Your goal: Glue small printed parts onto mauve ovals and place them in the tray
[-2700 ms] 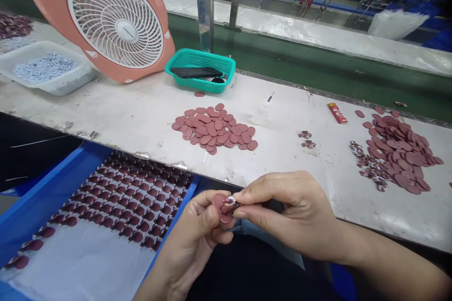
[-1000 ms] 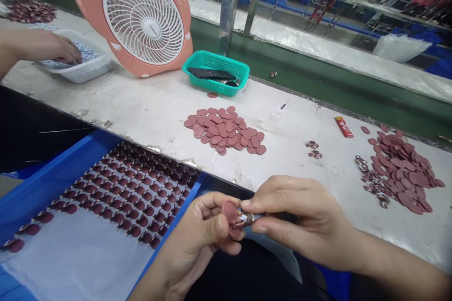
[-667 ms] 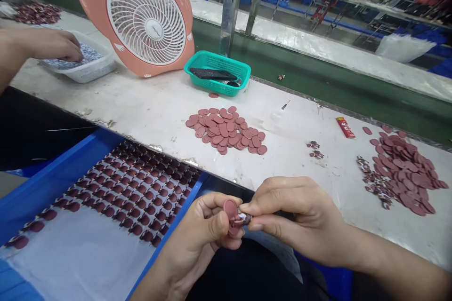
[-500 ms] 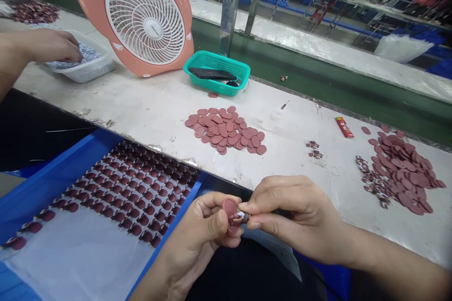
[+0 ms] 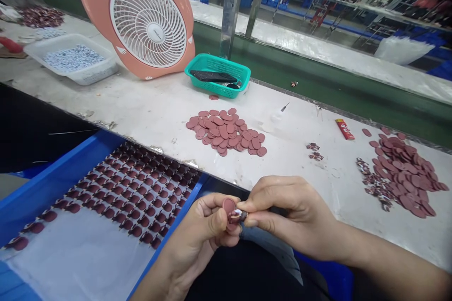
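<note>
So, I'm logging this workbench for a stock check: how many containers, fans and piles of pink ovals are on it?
Teal plastic mesh basket: 1
White plastic tray: 1
Peach-pink round electric fan: 1
Piles of flat pink ovals, centre and right: 2
Total: 5

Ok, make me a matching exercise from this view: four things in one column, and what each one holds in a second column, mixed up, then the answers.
Things:
1. Teal basket
2. White tub
3. Blue tray
4. Left hand

Holds:
A. Rows of dark red pieces on a white sheet
B. A pink oval disc
C. A flat black object
D. Speckled blue and white bits

Right pairs: 1C, 2D, 3A, 4B.
</note>
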### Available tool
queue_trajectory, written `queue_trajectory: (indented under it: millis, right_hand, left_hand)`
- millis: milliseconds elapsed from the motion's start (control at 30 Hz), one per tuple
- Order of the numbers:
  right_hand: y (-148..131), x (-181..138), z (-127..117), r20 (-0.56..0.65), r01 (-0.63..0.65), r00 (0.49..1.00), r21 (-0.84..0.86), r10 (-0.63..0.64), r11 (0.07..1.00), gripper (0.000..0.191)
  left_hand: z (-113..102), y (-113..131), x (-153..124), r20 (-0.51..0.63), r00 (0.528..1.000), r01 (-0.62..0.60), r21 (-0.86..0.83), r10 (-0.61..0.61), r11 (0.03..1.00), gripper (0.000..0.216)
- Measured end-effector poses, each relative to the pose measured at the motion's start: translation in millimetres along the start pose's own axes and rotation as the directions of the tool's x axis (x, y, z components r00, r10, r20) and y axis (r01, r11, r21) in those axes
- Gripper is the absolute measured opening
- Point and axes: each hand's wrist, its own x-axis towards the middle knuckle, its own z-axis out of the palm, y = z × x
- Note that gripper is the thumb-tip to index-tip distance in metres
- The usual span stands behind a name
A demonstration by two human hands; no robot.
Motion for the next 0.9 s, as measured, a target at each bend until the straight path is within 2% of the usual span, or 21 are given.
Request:
queue_trajectory:
  millis: [300, 367, 433, 533, 600, 667, 733, 900]
  right_hand:
    - [-1, 5, -2, -0.004, 0.046, 0.999, -0.070, -0.046, 0.996, 0.011]
    - [1, 5, 0, -0.047, 0.080, 0.995, -0.152, -0.088, 0.985, 0.012]
    - [6, 6, 4, -0.119, 0.126, 0.978, -0.306, -0.169, 0.943, 0.013]
    - [17, 9, 15, -0.143, 0.210, 0.920, -0.605, -0.365, 0.768, 0.016]
    - [24, 12, 23, -0.078, 0.273, 0.879, -0.727, -0.471, 0.630, 0.020]
    - [30, 16, 31, -0.014, 0.327, 0.854, -0.763, -0.521, 0.557, 0.022]
    - [35, 19, 38, 0.020, 0.357, 0.849, -0.758, -0.529, 0.546, 0.022]
    - [45, 31, 54, 0.048, 0.386, 0.859, -0.716, -0.511, 0.582, 0.019]
  left_hand:
    - [-2, 8, 5, -0.016, 1.000, 0.013, 0.106, -0.011, 0.994, 0.041]
    - [-2, 11, 7, -0.045, 0.999, -0.005, 0.127, 0.011, 0.992, 0.051]
    - [-3, 11, 9, -0.137, 0.985, -0.084, 0.133, 0.102, 0.988, 0.052]
    - [-5, 7, 10, -0.287, 0.905, -0.275, 0.174, 0.315, 0.946, 0.041]
    - [-4, 3, 11, -0.307, 0.854, -0.368, 0.213, 0.420, 0.905, 0.037]
    - [-1, 0, 13, -0.305, 0.819, -0.432, 0.227, 0.485, 0.873, 0.037]
    - [0, -1, 15, -0.324, 0.788, -0.475, 0.223, 0.524, 0.851, 0.038]
    - [-7, 4, 12, -0.410, 0.724, -0.506, 0.233, 0.556, 0.831, 0.039]
